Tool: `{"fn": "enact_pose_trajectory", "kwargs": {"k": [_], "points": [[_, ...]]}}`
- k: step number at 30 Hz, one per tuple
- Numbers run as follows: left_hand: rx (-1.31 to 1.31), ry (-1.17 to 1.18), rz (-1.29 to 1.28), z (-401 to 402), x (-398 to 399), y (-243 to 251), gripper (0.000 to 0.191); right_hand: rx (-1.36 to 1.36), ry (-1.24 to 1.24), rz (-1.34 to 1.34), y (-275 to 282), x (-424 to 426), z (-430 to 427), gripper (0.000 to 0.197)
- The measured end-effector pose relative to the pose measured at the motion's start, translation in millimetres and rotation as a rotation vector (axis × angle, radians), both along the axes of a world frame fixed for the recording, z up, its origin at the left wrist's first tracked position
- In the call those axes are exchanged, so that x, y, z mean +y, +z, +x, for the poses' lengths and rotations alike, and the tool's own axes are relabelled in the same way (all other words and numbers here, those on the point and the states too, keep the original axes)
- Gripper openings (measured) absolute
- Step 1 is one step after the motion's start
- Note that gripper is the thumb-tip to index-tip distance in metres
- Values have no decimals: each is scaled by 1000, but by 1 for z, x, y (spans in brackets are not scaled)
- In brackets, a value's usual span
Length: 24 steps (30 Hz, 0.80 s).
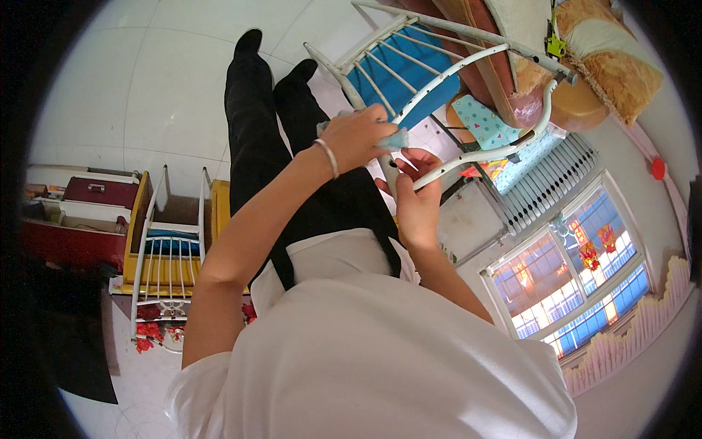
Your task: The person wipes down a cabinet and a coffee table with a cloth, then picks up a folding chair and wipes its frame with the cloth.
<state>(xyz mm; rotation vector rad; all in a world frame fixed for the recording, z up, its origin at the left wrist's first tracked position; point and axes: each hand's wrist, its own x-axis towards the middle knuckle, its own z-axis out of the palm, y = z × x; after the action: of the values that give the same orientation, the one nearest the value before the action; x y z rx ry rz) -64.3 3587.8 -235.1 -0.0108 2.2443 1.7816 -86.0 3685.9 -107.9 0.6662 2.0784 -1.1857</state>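
A white-painted metal chair (444, 71) with chipped paint and a blue seat (406, 66) stands tilted in view before me. My left hand (362, 137), with a bracelet at its wrist, grips a light blue cloth (394, 140) against the chair's frame near the lower end of the slatted back. Just below and to the right, my right hand (417, 197) is round the white tube where the curved top rail meets the upright post. Its thumb lies on the near side; some of its fingers are partly hidden behind the frame.
A second white metal chair (170, 258) stands at the left beside a yellow cabinet (219, 203) and dark red drawers (98, 195). At the right are a sofa with wooden arm (526, 107), a cushion (614, 55), a radiator (548, 181) and a window (570, 274). My legs extend over the tiled floor (175, 82).
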Motion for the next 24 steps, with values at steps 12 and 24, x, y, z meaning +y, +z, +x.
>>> {"fn": "enact_pose_trajectory", "kwargs": {"k": [12,24], "points": [[492,192,-271,-69,31,-24,14,47,2,9,-3,6,4,34],[-362,611,762,-70,-38,-24,38,-71,-42,-121,5,24,-6,37]]}}
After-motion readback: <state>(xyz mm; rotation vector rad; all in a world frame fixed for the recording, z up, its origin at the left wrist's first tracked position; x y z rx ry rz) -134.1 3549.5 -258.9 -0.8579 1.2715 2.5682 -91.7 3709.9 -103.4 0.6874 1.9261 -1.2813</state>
